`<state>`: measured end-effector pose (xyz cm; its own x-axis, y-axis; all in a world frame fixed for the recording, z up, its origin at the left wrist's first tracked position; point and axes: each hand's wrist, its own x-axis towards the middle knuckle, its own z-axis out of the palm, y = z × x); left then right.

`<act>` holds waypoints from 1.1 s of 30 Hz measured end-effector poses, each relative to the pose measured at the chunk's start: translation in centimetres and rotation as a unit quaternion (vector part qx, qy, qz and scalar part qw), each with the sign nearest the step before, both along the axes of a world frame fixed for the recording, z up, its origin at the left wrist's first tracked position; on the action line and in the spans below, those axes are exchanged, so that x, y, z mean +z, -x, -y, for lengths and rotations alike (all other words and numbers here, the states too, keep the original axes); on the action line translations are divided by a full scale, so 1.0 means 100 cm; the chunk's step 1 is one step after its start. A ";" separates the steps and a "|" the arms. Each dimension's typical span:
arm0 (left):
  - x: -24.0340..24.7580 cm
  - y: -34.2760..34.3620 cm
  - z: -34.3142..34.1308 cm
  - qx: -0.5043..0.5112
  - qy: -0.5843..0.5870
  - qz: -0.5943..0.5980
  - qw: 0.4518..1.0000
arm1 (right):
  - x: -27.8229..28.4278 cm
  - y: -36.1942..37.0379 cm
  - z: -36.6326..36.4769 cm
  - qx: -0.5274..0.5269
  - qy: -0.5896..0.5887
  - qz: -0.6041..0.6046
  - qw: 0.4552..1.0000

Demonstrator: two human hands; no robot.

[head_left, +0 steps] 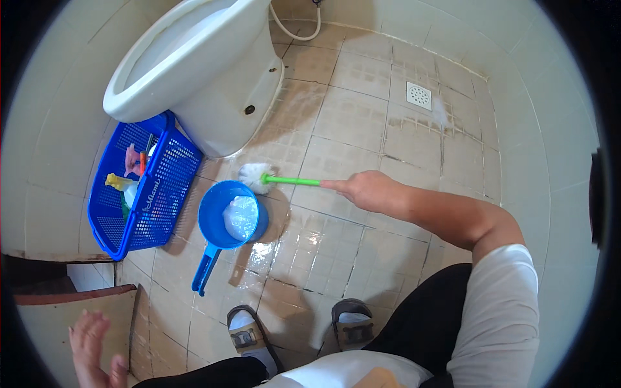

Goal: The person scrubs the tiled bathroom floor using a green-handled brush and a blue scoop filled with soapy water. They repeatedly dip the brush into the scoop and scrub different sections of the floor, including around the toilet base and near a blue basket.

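Note:
In my right hand (365, 189) is the green handle of a toilet brush (294, 181), fingers closed round its end. The brush's white round bristle head is at the far right rim of a blue dipper (206, 216); whether it touches the rim or the floor I cannot tell. Foamy whitish liquid (240, 217) shows inside the dipper, which stands on the wet tiles with its handle toward me. At the lower left, my left hand (90, 346) is raised with its fingers apart, holding nothing, near a low beige panel (77, 320).
A white toilet (213, 77) stands at the upper left. Beside it, a blue plastic basket (171, 187) holds spray bottles (132, 161). A square white floor drain (419, 96) lies far right, and a white hose (304, 35) curves by the back wall. My sandalled feet (352, 326) are near the dipper.

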<state>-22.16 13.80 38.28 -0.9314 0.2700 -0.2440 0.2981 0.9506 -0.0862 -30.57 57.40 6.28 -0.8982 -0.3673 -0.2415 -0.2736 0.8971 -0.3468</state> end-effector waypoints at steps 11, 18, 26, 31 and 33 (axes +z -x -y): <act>0.009 0.007 -0.003 0.016 0.095 -0.098 0.990 | -0.028 0.099 -0.051 -0.219 0.028 -0.030 0.975; -0.003 0.012 0.001 0.005 0.149 -0.078 0.986 | -0.031 0.056 -0.138 -0.319 -0.095 -0.060 0.941; -0.011 0.020 -0.002 -0.039 0.124 -0.019 0.991 | -0.069 0.011 -0.165 -0.318 0.016 -0.063 0.946; -0.013 0.023 -0.012 -0.075 0.118 0.007 0.990 | -0.010 -0.045 -0.085 -0.245 0.004 0.023 0.969; -0.014 0.023 -0.006 -0.068 0.097 0.002 0.993 | -0.027 -0.065 -0.134 -0.362 -0.005 -0.006 0.932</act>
<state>-24.46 14.37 36.83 -0.8888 0.3408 -0.3066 0.4232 0.8671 -0.2629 -24.05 70.77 3.59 -0.9121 0.3392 -0.2304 0.4018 0.8513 -0.3375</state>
